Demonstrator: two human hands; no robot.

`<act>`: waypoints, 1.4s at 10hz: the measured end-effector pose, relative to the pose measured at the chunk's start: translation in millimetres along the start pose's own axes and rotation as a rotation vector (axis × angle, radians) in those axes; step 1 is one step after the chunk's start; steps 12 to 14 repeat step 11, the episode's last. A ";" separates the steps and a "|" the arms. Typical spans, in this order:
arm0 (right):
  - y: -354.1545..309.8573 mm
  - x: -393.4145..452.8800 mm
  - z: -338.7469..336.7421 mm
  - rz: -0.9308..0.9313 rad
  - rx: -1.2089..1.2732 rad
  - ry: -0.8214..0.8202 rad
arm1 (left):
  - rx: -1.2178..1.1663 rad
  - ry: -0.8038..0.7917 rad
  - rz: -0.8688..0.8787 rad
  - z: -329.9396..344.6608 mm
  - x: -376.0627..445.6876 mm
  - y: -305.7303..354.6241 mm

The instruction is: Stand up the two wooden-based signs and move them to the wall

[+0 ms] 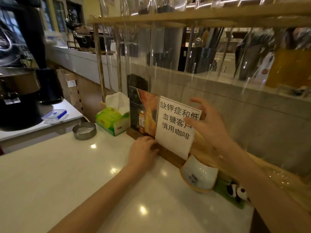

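Two signs stand upright side by side against the grey concrete wall (252, 118). One is a dark advertisement sign (143, 113) showing an orange bottle. The other is a white paper sign (175, 125) with black characters, in a long wooden base (170, 156). My left hand (143, 152) rests on the front of the wooden base, where the two signs meet. My right hand (208, 125) holds the white sign's upper right edge, thumb in front and fingers spread behind it.
A green tissue box (111, 120) and a round metal ashtray (84, 131) sit left of the signs on the white counter (67, 174). A white ceramic dish (199, 175) and a panda figure (237, 190) lie right. A clear screen on a wooden rack rises above the wall.
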State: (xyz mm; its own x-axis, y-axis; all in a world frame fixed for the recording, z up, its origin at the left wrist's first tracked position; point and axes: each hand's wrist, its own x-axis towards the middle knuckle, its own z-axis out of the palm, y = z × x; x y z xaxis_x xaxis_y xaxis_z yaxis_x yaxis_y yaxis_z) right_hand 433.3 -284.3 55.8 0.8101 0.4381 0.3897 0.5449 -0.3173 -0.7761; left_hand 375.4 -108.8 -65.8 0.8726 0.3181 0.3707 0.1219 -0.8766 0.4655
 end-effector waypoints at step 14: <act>-23.4 18.6 0.5 -0.100 -0.203 -0.004 | 0.095 -0.126 -0.032 -5.6 -4.9 9.0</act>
